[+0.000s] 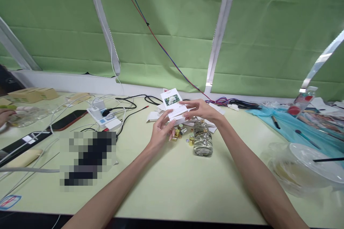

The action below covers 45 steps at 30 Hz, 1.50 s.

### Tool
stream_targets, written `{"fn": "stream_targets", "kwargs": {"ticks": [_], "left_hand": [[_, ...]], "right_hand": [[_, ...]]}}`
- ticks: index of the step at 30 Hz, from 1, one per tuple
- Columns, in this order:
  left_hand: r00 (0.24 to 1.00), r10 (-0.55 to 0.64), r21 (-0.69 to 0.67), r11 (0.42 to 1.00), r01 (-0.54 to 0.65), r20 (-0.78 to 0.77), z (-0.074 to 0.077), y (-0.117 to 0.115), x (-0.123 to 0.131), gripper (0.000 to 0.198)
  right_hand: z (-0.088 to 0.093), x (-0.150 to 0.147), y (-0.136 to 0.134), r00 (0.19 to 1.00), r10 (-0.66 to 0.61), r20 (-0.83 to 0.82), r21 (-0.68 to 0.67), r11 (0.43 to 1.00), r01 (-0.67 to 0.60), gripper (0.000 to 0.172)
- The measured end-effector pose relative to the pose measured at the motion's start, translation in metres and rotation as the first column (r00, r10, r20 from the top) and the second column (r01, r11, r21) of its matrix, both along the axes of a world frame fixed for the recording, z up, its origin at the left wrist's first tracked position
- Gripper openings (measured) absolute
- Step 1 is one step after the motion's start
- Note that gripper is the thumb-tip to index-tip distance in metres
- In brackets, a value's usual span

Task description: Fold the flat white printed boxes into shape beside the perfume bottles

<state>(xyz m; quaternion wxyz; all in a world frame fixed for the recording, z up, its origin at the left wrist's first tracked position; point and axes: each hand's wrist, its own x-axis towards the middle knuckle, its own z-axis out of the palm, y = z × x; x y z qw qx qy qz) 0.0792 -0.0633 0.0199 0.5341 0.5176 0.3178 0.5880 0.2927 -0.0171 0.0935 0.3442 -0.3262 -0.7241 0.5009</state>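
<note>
A white printed card (172,101) with a picture of white flowers on green is up over the middle of the table. Its lower part looks folded. My left hand (161,131) pinches the card's lower left edge, and my right hand (199,110) grips it from the right between thumb and fingers. Just below my hands lie several small vials with gold caps (191,140), partly hidden by my left fingers. A clear glass jar (203,147) lies on its side beneath my right wrist. White papers (153,116) are spread behind my hands.
At left are a power strip (105,117), tangled cables, a dark phone (68,119) and another person's hand (5,116). To the right are a lidded plastic bowl (317,161) in a bag, blue plastic sheeting (285,125) with pens, and a clear bottle (302,101).
</note>
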Motion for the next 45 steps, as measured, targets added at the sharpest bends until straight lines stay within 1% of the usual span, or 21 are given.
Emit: {"fn": "stream_targets", "kwargs": {"ticks": [7, 12, 20, 33, 36, 39, 42, 45], "left_hand": [[0.999, -0.012, -0.020, 1.000, 0.012, 0.036, -0.0011, 0.0015, -0.0006, 0.073], [0.999, -0.006, -0.028, 1.000, 0.007, 0.046, 0.0008, -0.0003, -0.0006, 0.072], [0.998, 0.013, -0.058, 0.998, -0.010, 0.057, 0.0034, -0.0030, 0.0004, 0.069], [0.997, 0.022, -0.051, 0.999, -0.018, 0.075, 0.0034, -0.0019, 0.0011, 0.067], [0.997, 0.018, -0.055, 0.998, -0.014, 0.079, 0.0035, -0.0014, -0.0001, 0.066], [0.996, 0.020, -0.053, 0.998, -0.015, 0.087, 0.0027, 0.0000, -0.0020, 0.066], [0.996, 0.017, -0.052, 0.999, -0.013, 0.092, 0.0017, 0.0009, -0.0034, 0.066], [0.996, 0.017, -0.060, 0.998, -0.011, 0.092, 0.0018, 0.0007, -0.0038, 0.066]], "right_hand": [[-0.0014, -0.0012, 0.0004, 1.000, -0.003, -0.003, 0.042, 0.999, 0.003, 0.067], [-0.0020, -0.0015, 0.0011, 1.000, 0.003, -0.013, 0.026, 1.000, -0.003, 0.070], [-0.0029, -0.0023, 0.0016, 1.000, -0.019, -0.009, 0.026, 0.999, 0.019, 0.067], [-0.0050, -0.0026, 0.0026, 1.000, -0.013, -0.007, 0.044, 0.999, 0.013, 0.066], [-0.0035, -0.0026, 0.0007, 1.000, -0.005, -0.001, 0.041, 0.999, 0.005, 0.067], [-0.0031, -0.0029, -0.0002, 1.000, 0.008, 0.008, 0.045, 0.999, -0.008, 0.072], [-0.0050, -0.0036, 0.0014, 1.000, -0.003, 0.025, 0.052, 0.999, 0.002, 0.078], [-0.0077, -0.0046, 0.0036, 1.000, -0.005, 0.019, 0.059, 0.998, 0.004, 0.078]]}}
